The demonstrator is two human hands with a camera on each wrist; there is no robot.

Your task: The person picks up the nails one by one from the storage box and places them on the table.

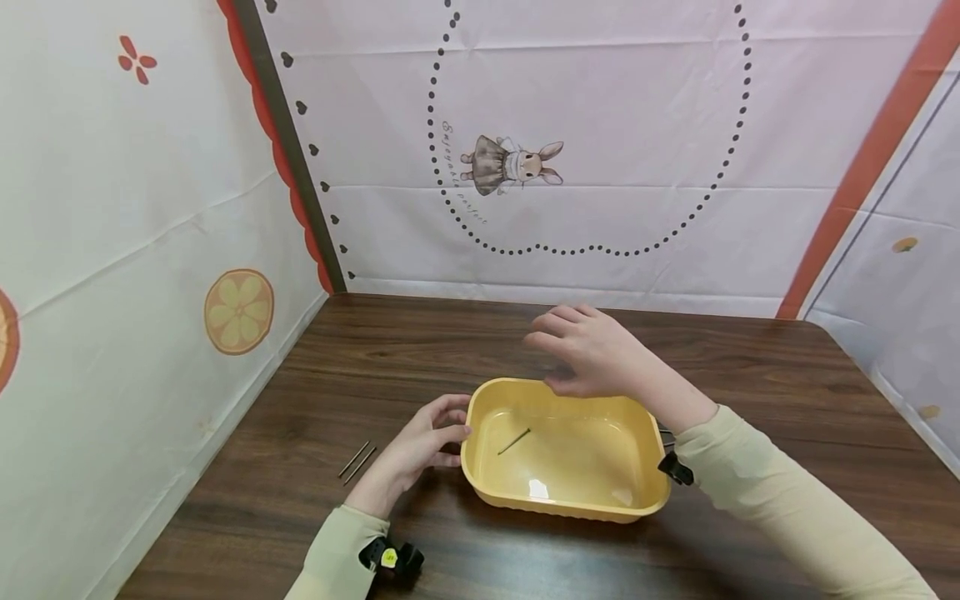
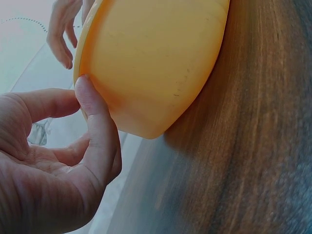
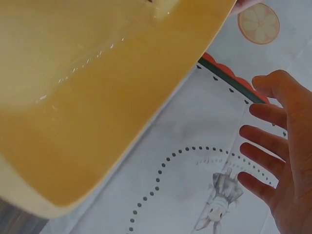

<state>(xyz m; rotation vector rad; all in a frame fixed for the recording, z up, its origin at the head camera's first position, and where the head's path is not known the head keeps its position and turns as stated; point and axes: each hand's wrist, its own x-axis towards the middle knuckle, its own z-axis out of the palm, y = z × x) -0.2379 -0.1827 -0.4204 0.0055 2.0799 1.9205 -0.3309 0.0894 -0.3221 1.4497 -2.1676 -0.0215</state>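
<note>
A yellow plastic basin (image 1: 562, 500) stands on the table, with one thin metal nail (image 1: 513, 442) lying inside it. My left hand (image 1: 420, 446) is at the basin's left end; in the left wrist view its thumb and a finger (image 2: 95, 105) pinch the rim. Above the far rim hovers my right hand (image 1: 581, 350), palm downward, fingers spread and loosely bent. Nothing lies between those fingers in the right wrist view, where the hand (image 3: 273, 141) is apart from the basin wall (image 3: 112, 112).
Two more thin nails (image 1: 356, 462) lie on the brown wooden table (image 1: 405, 350) left of my left hand. Thin metal pieces (image 1: 666, 433) show at the basin's right side, partly hidden by my right wrist. Patterned cloth (image 1: 615, 108) hangs behind and at both sides.
</note>
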